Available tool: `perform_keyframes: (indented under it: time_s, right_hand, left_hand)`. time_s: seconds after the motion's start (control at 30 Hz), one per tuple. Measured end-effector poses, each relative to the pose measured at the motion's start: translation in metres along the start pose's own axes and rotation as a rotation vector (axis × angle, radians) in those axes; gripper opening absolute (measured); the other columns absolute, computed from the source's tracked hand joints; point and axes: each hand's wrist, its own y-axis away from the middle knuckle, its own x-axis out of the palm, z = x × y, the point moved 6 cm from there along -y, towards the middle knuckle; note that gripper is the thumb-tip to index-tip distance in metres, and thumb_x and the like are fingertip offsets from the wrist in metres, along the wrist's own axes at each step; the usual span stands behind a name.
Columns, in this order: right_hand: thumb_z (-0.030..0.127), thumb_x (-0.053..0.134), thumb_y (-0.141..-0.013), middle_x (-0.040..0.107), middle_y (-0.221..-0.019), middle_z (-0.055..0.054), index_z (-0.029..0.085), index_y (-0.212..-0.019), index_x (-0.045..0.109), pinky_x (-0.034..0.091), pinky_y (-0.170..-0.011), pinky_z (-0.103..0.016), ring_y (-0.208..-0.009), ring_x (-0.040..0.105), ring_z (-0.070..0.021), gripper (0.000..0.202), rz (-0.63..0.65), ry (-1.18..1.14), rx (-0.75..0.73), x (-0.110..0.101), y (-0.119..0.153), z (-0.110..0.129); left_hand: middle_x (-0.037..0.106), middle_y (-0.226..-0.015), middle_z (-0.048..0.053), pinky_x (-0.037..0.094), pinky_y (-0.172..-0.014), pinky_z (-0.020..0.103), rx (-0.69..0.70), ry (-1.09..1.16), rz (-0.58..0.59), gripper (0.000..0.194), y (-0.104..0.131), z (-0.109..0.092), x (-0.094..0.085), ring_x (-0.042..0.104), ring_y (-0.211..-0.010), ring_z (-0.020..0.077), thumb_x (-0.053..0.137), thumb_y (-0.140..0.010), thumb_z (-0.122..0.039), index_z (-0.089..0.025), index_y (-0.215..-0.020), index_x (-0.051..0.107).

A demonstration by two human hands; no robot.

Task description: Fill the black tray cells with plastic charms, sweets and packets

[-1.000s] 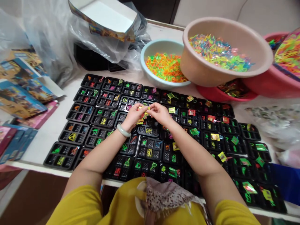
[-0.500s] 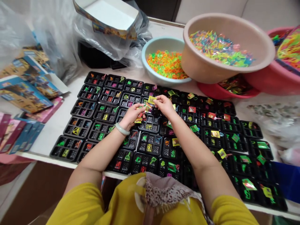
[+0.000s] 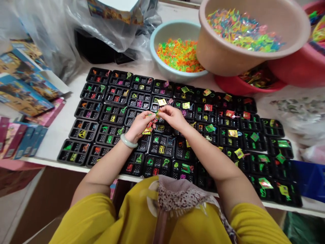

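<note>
My left hand [image 3: 139,126], a pale bangle at its wrist, is closed around several small colourful packets [image 3: 147,129], red, yellow and green. My right hand [image 3: 175,117] meets it fingertip to fingertip and pinches a small green-yellow packet [image 3: 157,112]. Just beyond the fingers, a yellow packet [image 3: 161,101] lies on a black compartment tray. Under and around both hands spread rows of these black trays [image 3: 87,128], with small bright plastic pieces in some compartments. Many trays to the right also bear a packet, such as a red one [image 3: 208,107].
At the back stand a light blue basin [image 3: 152,44] of orange and green pieces, a large beige tub [image 3: 215,57] and a red basin [image 3: 225,84]. Printed boxes [image 3: 25,98] lie at left near plastic bags [image 3: 106,30]. A blue bin [image 3: 308,179] sits at right.
The yellow packet that my right hand held now lies on a tray. My right hand has drawn back to my left and pinches another packet. The view has shifted slightly.
</note>
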Motion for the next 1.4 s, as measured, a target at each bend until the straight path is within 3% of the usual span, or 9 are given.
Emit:
perform_keyframes:
  time_s: [0.1,0.23,0.5,0.63,0.8,0.97,1.13,1.23,1.4]
  right_hand:
    - [0.031,0.057,-0.085,0.069,-0.088,-0.004,0.018,-0.090,0.065,0.047,-0.079,-0.035,-0.080,0.061,-0.0185,0.016,-0.090,0.147,0.046,-0.006,0.011,-0.009]
    - [0.028,0.064,-0.082,0.068,-0.104,-0.010,0.019,-0.096,0.067,0.043,-0.093,-0.041,-0.100,0.059,-0.0243,0.017,-0.107,0.383,-0.060,-0.003,0.021,0.001]
    - [0.034,0.063,-0.077,0.061,-0.068,0.003,0.020,-0.075,0.059,0.046,-0.061,-0.025,-0.063,0.055,-0.0118,0.015,0.031,-0.147,0.193,0.031,0.051,-0.004]
    - [0.037,0.066,-0.074,0.062,-0.069,0.002,0.021,-0.079,0.058,0.045,-0.054,-0.023,-0.061,0.056,-0.0112,0.019,0.130,-0.293,0.330,0.039,0.075,-0.005]
    - [0.035,0.068,-0.071,0.062,-0.067,0.004,0.021,-0.076,0.053,0.044,-0.055,-0.023,-0.058,0.055,-0.0102,0.021,0.054,-0.358,0.306,0.034,0.089,-0.006]
    - [0.031,0.062,-0.079,0.064,-0.072,0.001,0.021,-0.079,0.058,0.045,-0.061,-0.027,-0.063,0.057,-0.0135,0.010,-0.088,-0.021,0.216,0.011,0.097,-0.018]
    - [0.023,0.060,-0.082,0.068,-0.089,-0.006,0.020,-0.087,0.066,0.045,-0.080,-0.036,-0.085,0.060,-0.0205,0.008,-0.094,0.401,0.032,0.011,0.106,-0.004]
    - [0.033,0.064,-0.081,0.066,-0.089,-0.005,0.019,-0.091,0.065,0.047,-0.074,-0.033,-0.078,0.060,-0.0176,0.017,-0.074,0.232,-0.009,0.024,0.108,0.009]
    - [0.040,0.067,-0.075,0.061,-0.074,0.002,0.020,-0.083,0.058,0.045,-0.063,-0.027,-0.064,0.055,-0.0123,0.024,0.018,-0.156,0.109,0.046,0.112,0.007]
  left_hand:
    - [0.058,-0.061,-0.001,0.039,-0.033,0.017,-0.103,0.080,0.020,0.027,0.007,0.010,-0.002,0.055,-0.044,0.0094,0.067,-0.072,-0.037,-0.014,-0.077,0.054]
    - [0.059,-0.060,0.000,0.039,-0.033,0.018,-0.173,0.109,0.019,0.018,0.019,0.016,-0.005,0.059,-0.047,0.0126,0.062,-0.065,-0.024,-0.015,-0.078,0.053]
    - [0.060,-0.057,-0.003,0.042,-0.038,0.017,-0.051,-0.074,0.024,0.042,0.043,0.030,0.006,0.063,-0.049,0.0138,0.080,-0.057,-0.028,-0.017,-0.083,0.048]
    - [0.057,-0.054,-0.006,0.041,-0.039,0.017,0.011,-0.084,-0.027,0.047,0.049,0.032,0.005,0.057,-0.043,0.0097,0.084,-0.053,-0.034,-0.018,-0.077,0.047]
    - [0.060,-0.058,-0.003,0.040,-0.037,0.017,-0.089,-0.049,0.074,0.040,0.055,0.039,0.015,0.057,-0.044,0.0102,0.079,-0.060,-0.038,-0.016,-0.083,0.054]
    - [0.061,-0.065,0.000,0.039,-0.034,0.017,-0.115,0.029,0.043,0.023,0.062,0.042,0.005,0.059,-0.047,0.0112,0.066,-0.068,-0.029,-0.014,-0.082,0.056]
    - [0.060,-0.057,0.000,0.041,-0.035,0.017,-0.128,-0.006,0.040,0.028,0.071,0.047,-0.004,0.057,-0.044,0.0111,0.071,-0.066,-0.028,-0.014,-0.083,0.054]
    - [0.062,-0.058,-0.001,0.041,-0.035,0.017,-0.113,-0.009,0.075,0.042,0.075,0.051,0.000,0.057,-0.044,0.0106,0.080,-0.060,-0.038,-0.016,-0.080,0.051]
    - [0.058,-0.054,-0.002,0.038,-0.033,0.017,-0.168,-0.049,0.156,0.044,0.085,0.060,0.008,0.054,-0.039,0.0102,0.079,-0.062,-0.047,-0.016,-0.082,0.054]
